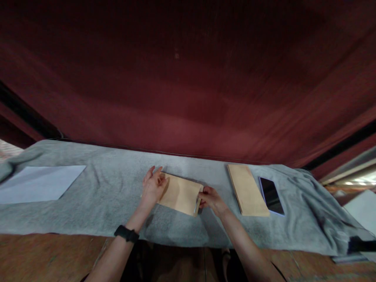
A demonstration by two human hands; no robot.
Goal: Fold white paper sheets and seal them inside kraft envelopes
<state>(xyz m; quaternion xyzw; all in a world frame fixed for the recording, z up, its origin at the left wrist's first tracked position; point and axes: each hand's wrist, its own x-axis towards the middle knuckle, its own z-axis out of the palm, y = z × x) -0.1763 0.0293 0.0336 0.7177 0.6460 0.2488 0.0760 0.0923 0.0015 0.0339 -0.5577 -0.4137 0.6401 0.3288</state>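
Note:
A brown paper envelope (pixel 180 193) lies on a grey cloth (pixel 96 203) in front of me. My left hand (pixel 152 187) rests at the envelope's left end, fingers loosely curled against its edge. My right hand (pixel 210 199) pinches the envelope's right end, where a pale flap or strip shows between the fingers. A black band sits on my left wrist (pixel 127 233).
A stack of brown envelopes (pixel 246 189) lies to the right, with a dark phone (pixel 271 195) beside it. A white sheet of paper (pixel 39 182) lies at the far left. A dark red curtain (pixel 188 78) hangs behind. The wooden table edge (pixel 44 256) runs along the front.

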